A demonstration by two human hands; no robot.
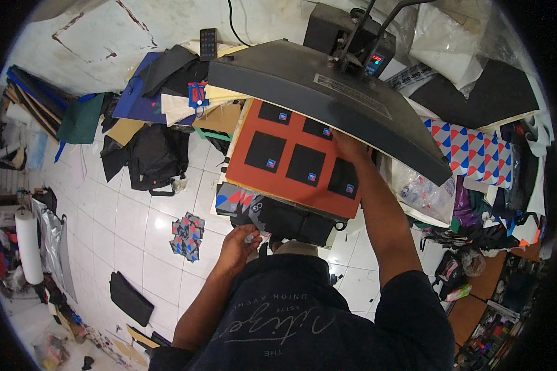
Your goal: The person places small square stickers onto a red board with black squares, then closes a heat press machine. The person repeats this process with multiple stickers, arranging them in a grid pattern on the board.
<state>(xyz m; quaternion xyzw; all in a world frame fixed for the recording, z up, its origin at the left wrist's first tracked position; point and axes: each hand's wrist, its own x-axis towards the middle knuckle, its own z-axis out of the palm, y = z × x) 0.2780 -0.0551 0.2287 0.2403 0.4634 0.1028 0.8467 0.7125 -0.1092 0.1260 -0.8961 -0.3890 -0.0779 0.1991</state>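
Observation:
A heat press holds its dark upper plate [303, 74] raised and swung over a red pad [284, 191]. Several black fabric pieces [261, 148] lie on the pad, each with a small blue and red mark near a corner. My right hand [349, 148] reaches over the pad, fingertips beside the mark on an upper-row black piece [314, 125]; its fingers are partly hidden. Below the pad's front edge, my left hand [241, 242] is closed, pinching a small pale bit I cannot make out. Beside it are black cloth [291, 224] and patterned grey, red and blue pieces [228, 199].
A press control box [372, 63] with a lit display stands behind. On the tiled floor lie patterned cut pieces [187, 237], a folded black cloth [131, 298] and a black bag [159, 157]. Patterned sheets [470, 154] and a clear plastic bag [418, 191] sit right.

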